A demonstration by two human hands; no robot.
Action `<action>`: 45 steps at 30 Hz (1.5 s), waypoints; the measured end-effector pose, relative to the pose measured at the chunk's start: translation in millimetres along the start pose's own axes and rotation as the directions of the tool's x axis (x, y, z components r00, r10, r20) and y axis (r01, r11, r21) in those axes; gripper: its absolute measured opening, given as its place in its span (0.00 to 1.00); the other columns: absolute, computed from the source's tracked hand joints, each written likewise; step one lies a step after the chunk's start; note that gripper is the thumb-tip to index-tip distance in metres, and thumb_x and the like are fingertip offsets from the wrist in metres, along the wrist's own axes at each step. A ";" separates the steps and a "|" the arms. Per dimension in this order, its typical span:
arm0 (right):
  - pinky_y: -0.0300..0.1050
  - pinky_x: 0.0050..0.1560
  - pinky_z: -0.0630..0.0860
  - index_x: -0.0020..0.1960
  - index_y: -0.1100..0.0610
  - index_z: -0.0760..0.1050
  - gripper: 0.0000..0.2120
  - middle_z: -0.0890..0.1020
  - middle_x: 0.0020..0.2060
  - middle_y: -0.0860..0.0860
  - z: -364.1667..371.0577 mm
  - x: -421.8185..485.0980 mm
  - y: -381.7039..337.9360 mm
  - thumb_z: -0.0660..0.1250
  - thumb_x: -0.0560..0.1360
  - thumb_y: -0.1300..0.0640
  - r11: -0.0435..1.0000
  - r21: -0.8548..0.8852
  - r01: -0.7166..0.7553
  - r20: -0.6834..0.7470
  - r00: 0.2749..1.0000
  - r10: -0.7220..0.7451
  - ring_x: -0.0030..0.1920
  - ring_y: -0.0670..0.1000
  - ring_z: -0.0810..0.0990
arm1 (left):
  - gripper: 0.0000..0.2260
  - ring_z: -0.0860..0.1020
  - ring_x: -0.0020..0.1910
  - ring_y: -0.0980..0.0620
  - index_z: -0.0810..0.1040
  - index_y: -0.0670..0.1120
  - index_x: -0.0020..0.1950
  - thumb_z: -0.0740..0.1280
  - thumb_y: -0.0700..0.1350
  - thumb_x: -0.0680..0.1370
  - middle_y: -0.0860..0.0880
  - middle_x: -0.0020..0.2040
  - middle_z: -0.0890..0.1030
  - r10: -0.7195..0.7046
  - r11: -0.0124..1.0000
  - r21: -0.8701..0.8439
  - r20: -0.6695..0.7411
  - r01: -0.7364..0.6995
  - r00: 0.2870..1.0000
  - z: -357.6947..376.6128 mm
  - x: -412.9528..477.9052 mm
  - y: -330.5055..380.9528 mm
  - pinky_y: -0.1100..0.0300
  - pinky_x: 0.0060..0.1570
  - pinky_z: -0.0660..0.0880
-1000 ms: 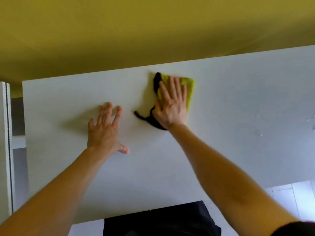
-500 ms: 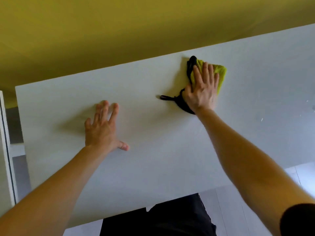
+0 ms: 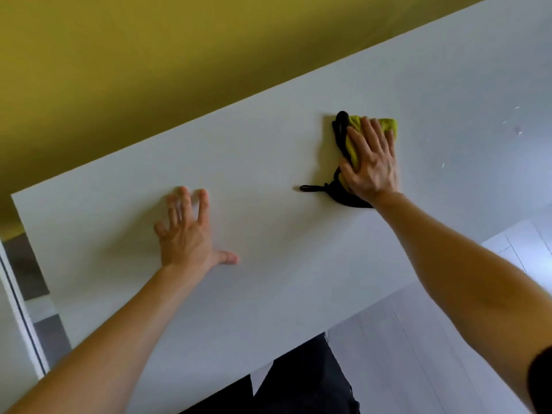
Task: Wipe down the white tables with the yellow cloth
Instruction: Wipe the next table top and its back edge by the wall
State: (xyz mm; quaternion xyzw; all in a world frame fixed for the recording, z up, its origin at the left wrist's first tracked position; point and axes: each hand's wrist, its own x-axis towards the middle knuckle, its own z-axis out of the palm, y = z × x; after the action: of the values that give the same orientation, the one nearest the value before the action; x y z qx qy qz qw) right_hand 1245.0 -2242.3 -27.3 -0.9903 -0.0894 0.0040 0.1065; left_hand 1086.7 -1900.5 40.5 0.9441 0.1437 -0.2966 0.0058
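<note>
Yellow cloth (image 3: 377, 125) is pressed flat under right hand (image 3: 372, 164), far side of white table (image 3: 268, 162). Left hand (image 3: 186, 234) is splayed, braced, empty. Mid-wipe — specks at right edge (image 3: 518, 131) not yet reached; other tables not seen.

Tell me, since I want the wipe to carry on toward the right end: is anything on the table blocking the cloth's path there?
Nothing visible blocks it. The right hand presses the yellow cloth flat on the white table, and the surface to its right holds only a few small flecks. The left hand rests on the other side.
</note>
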 end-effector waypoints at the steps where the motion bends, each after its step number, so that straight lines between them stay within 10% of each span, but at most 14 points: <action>1: 0.65 0.86 0.47 0.85 0.51 0.64 0.37 0.58 0.87 0.56 5.3 -5.4 -13.5 0.67 0.79 0.42 0.998 0.023 -0.054 -0.015 0.998 0.055 0.88 0.59 0.51 | 0.71 0.42 0.88 0.38 0.40 0.52 0.88 0.79 0.77 0.59 0.43 0.88 0.39 0.045 0.999 0.006 -0.016 -0.045 0.999 1.3 -1.3 -1.8 0.32 0.77 0.63; 6: 0.68 0.85 0.49 0.85 0.52 0.65 0.41 0.56 0.87 0.58 30.8 -122.4 -156.7 0.69 0.75 0.42 0.993 0.114 0.025 0.018 0.999 -0.027 0.88 0.59 0.49 | 0.53 0.55 0.86 0.39 0.60 0.53 0.86 0.83 0.62 0.67 0.41 0.87 0.53 0.303 0.953 0.067 -0.127 -0.296 0.945 11.9 -26.5 -1.8 0.37 0.78 0.65; 11: 0.66 0.85 0.54 0.82 0.53 0.70 0.38 0.61 0.86 0.56 27.5 -151.0 -161.1 0.71 0.74 0.43 0.980 0.134 0.144 0.073 0.985 -0.155 0.87 0.59 0.55 | 0.66 0.48 0.86 0.37 0.47 0.53 0.88 0.84 0.68 0.61 0.40 0.86 0.42 0.342 0.937 0.044 0.078 -0.345 0.937 10.5 -49.6 12.4 0.39 0.81 0.60; 18: 0.68 0.85 0.52 0.81 0.56 0.69 0.37 0.60 0.86 0.60 7.5 -98.9 -28.8 0.64 0.74 0.42 0.945 0.056 -0.321 -0.029 0.946 0.323 0.87 0.62 0.54 | 0.77 0.36 0.87 0.37 0.30 0.53 0.86 0.83 0.71 0.59 0.40 0.86 0.29 0.395 0.902 0.184 0.009 -0.390 0.919 46.5 -67.8 10.0 0.36 0.83 0.55; 25: 0.66 0.86 0.44 0.89 0.53 0.55 0.42 0.50 0.88 0.57 31.6 -216.3 -190.8 0.62 0.79 0.42 0.990 0.110 0.094 0.127 0.986 -0.108 0.88 0.58 0.43 | 0.67 0.39 0.88 0.40 0.43 0.55 0.88 0.85 0.63 0.63 0.43 0.88 0.34 0.362 0.919 0.175 -0.026 -0.353 0.932 47.2 -68.6 15.0 0.37 0.83 0.57; 29: 0.64 0.86 0.50 0.87 0.53 0.60 0.40 0.56 0.88 0.56 24.5 -211.1 -125.6 0.65 0.77 0.46 0.964 0.115 0.238 0.113 0.961 -0.251 0.88 0.57 0.49 | 0.74 0.36 0.87 0.40 0.39 0.55 0.88 0.87 0.64 0.58 0.44 0.87 0.32 0.317 0.932 0.181 0.022 -0.315 0.948 44.4 -71.9 22.1 0.37 0.84 0.54; 34: 0.65 0.86 0.50 0.85 0.52 0.65 0.40 0.59 0.87 0.57 -10.5 -174.0 42.3 0.67 0.75 0.42 0.997 0.018 -0.082 0.029 0.996 0.081 0.87 0.59 0.54 | 0.76 0.40 0.88 0.39 0.37 0.53 0.88 0.88 0.61 0.57 0.43 0.87 0.36 0.298 0.938 0.182 0.007 -0.294 0.955 43.1 -78.6 29.2 0.38 0.84 0.58; 38: 0.66 0.86 0.45 0.85 0.53 0.65 0.42 0.57 0.87 0.57 2.9 -189.2 -8.7 0.65 0.77 0.34 0.974 0.090 -0.207 -0.023 0.978 0.209 0.88 0.59 0.50 | 0.76 0.48 0.87 0.39 0.40 0.56 0.88 0.88 0.65 0.53 0.42 0.87 0.41 0.314 0.930 0.203 -0.004 -0.307 0.949 49.3 -91.2 44.8 0.37 0.77 0.68; 45: 0.67 0.85 0.53 0.79 0.55 0.75 0.33 0.64 0.85 0.59 30.3 -264.2 -110.9 0.71 0.76 0.46 0.945 0.201 0.257 0.018 0.964 -0.265 0.87 0.60 0.57 | 0.76 0.47 0.87 0.35 0.39 0.53 0.86 0.87 0.67 0.54 0.37 0.85 0.42 0.293 0.920 0.281 -0.029 -0.273 0.956 61.7 -96.2 62.2 0.35 0.76 0.70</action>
State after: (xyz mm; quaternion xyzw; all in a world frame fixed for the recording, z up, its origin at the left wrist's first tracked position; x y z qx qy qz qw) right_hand 964.6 -2176.4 -36.4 -0.9540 -0.2212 0.0210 0.2014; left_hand 994.0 -1991.9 39.0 0.9564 -0.0367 -0.2763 -0.0872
